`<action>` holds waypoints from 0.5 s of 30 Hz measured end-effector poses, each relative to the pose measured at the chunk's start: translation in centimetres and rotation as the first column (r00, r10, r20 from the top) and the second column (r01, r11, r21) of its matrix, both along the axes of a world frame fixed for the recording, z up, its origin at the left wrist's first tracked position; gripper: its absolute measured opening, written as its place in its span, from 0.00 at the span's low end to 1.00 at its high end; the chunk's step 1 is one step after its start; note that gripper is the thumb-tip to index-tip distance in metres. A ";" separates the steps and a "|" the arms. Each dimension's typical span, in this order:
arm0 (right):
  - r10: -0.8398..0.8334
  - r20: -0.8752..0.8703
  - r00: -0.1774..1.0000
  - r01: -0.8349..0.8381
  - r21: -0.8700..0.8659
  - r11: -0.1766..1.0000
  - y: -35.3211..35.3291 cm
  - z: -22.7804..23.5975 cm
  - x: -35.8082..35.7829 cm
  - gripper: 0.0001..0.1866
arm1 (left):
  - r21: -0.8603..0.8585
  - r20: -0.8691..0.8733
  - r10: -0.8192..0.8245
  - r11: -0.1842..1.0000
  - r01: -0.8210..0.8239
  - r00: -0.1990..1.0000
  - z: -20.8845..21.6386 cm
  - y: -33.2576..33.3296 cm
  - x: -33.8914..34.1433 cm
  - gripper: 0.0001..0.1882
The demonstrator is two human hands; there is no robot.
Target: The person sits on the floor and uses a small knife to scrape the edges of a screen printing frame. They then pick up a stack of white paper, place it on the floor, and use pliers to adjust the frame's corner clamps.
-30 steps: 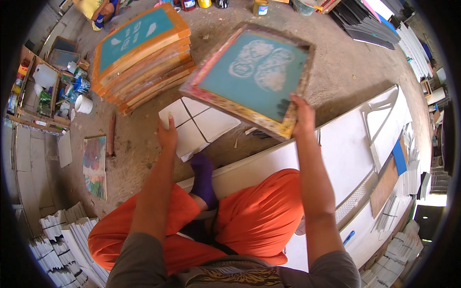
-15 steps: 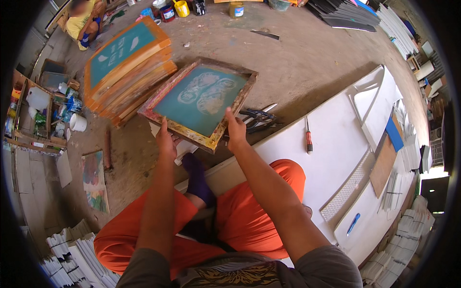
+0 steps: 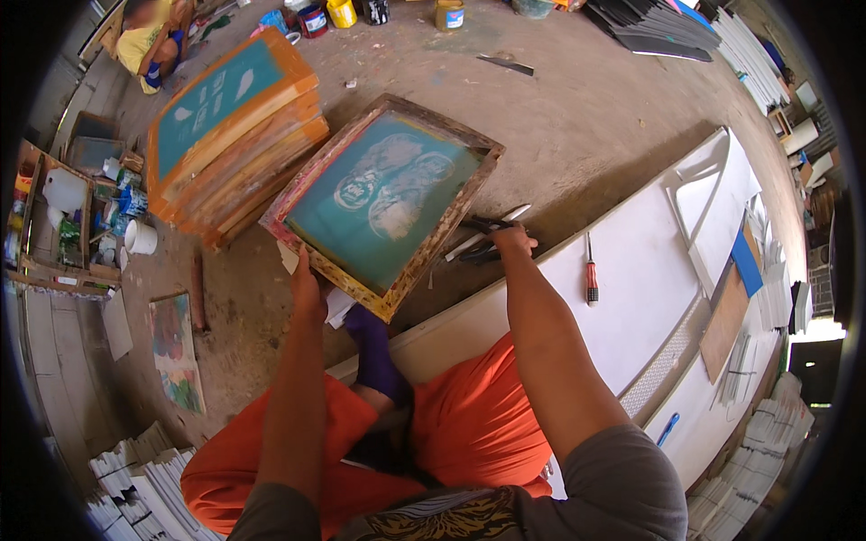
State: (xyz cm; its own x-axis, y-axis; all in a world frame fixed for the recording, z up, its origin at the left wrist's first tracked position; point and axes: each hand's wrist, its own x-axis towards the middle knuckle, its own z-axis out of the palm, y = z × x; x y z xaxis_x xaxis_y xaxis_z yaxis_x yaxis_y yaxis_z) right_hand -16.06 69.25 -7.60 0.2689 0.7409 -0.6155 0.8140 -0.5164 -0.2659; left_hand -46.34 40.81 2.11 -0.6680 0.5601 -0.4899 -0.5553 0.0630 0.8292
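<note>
A silkscreen frame [image 3: 309, 168] with weathered, paint-stained wooden sides is tilted up in front of me. Its teal mesh [image 3: 352, 230] carries pale rounded designs. My left hand [image 3: 308, 290] grips the frame's near-left edge, the thumb on the wood and most fingers hidden beneath. To the right of the frame, my right hand [image 3: 514, 240] is closed over dark-handled pliers [image 3: 480, 252] among hand tools on the floor; the fingertips are partly hidden. A pale blade shows beside them. A red-handled screwdriver [image 3: 592, 281] lies on the white board, right of that hand.
Several stacked screens [image 3: 298, 68] stand at left. A large white board [image 3: 559, 316] takes up the right, bearing a perforated strip [image 3: 663, 356] and a blue cutter [image 3: 668, 427]. Paint cans [image 3: 342, 13] line the back. Another person [image 3: 147, 47] crouches at far left.
My right hand has let go of the frame's right side and moved right to the tools. The frame, now in my left hand alone, has swung slightly nearer.
</note>
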 end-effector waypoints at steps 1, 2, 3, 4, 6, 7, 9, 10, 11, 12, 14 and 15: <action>-0.004 0.000 1.000 0.004 0.016 1.000 0.0 -0.7 0.0 0.53 | -0.004 -0.003 0.004 1.000 -0.004 1.000 -0.3 -0.2 0.0 0.33; -0.074 -0.025 0.997 0.075 0.052 0.996 -0.5 -0.5 -0.8 0.50 | -0.003 0.002 0.002 1.000 -0.002 1.000 -0.7 -0.6 -0.4 0.33; -0.143 -0.052 0.988 0.148 0.086 0.985 -1.1 -0.4 -1.6 0.48 | -0.002 0.008 -0.001 1.000 0.001 1.000 -1.3 -0.9 -0.9 0.33; -0.212 -0.081 0.974 0.220 0.117 0.968 -1.7 -0.1 -2.1 0.45 | 0.000 0.014 -0.004 1.000 0.004 1.000 -1.8 -1.2 -1.3 0.33; -0.174 -0.109 0.979 0.193 0.206 0.959 -2.4 0.4 -2.8 0.41 | -0.040 -0.006 0.028 0.999 -0.028 1.000 -1.5 -1.1 -1.3 0.32; -0.154 -0.122 0.981 0.180 0.249 0.952 -2.9 0.8 -3.0 0.39 | -0.060 -0.018 0.044 0.997 -0.045 0.999 -1.4 -1.1 -1.1 0.32; -0.087 -0.131 0.988 0.123 0.297 0.947 -3.1 1.7 -2.9 0.29 | -0.082 -0.018 0.055 0.995 -0.056 0.998 -0.7 -0.8 -0.7 0.31; -0.044 -0.139 0.989 0.087 0.324 0.942 -1.9 -0.2 -1.5 0.27 | -0.081 -0.011 0.035 0.996 -0.036 0.999 -0.5 -0.3 -0.4 0.31; 0.004 -0.146 0.989 0.047 0.348 0.936 -0.8 -1.4 -0.3 0.25 | -0.082 -0.005 0.019 0.996 -0.020 1.000 -0.4 -0.1 -0.2 0.31; 0.043 -0.182 0.982 0.016 0.310 0.951 0.0 -1.3 0.5 0.24 | -0.063 -0.015 0.022 0.998 -0.023 1.000 -0.6 -0.1 -0.2 0.31; 0.090 -0.246 0.965 -0.027 0.248 0.968 1.4 -0.1 1.7 0.21 | -0.021 -0.038 0.029 0.999 -0.030 0.999 -1.3 -0.4 -0.7 0.31; 0.106 -0.275 0.956 -0.045 0.219 0.975 1.4 1.6 1.4 0.20 | 0.017 -0.033 0.038 0.999 -0.037 0.999 -1.8 -1.0 -1.2 0.31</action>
